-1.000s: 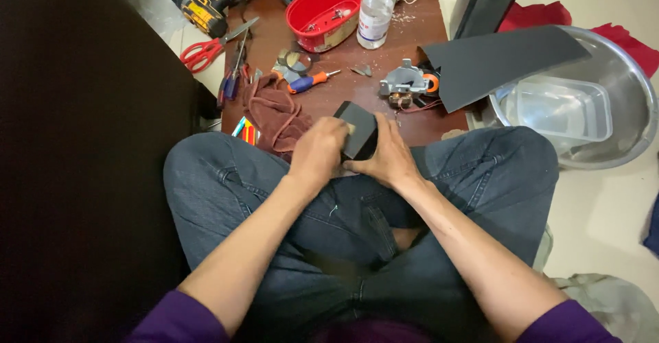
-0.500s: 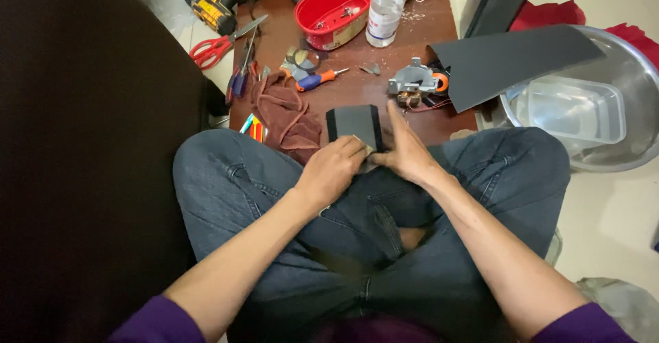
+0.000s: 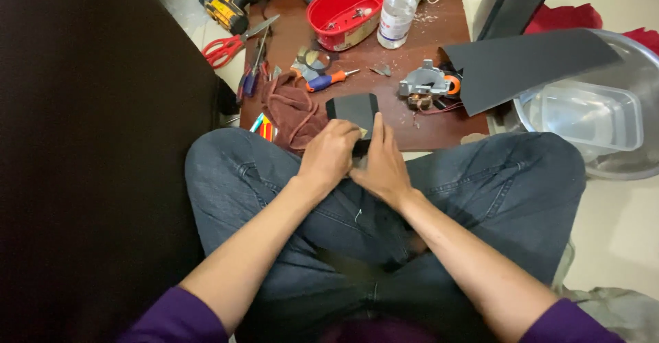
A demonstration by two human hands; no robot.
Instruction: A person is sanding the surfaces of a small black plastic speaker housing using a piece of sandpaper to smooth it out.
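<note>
fingers (image 3: 343, 132) of the left hand (image 3: 329, 156) curled over the near edge of a small black box (image 3: 352, 110), clamped on it; right hand (image 3: 382, 167) alongside, its fingers laid flat and together up the box's right side, thumb hidden. the two hands touch. box sits tilted at the near edge of the brown surface (image 3: 439, 127), just above the knees, its far end resting beside a brown cloth (image 3: 292, 110). step in hand, by judgement: seating or pressing a part at the box's lower end; contact point hidden under the hands. next move likely calls for a steady left grip while the right hand works the seam. farther out: screwdriver (image 3: 328, 80) with orange handle, grey metal fitting (image 3: 424, 82), red tub (image 3: 345, 10), clear bottle (image 3: 397, 17), red scissors (image 3: 230, 44), yellow drill (image 3: 230, 3) at the far left corner.
</note>
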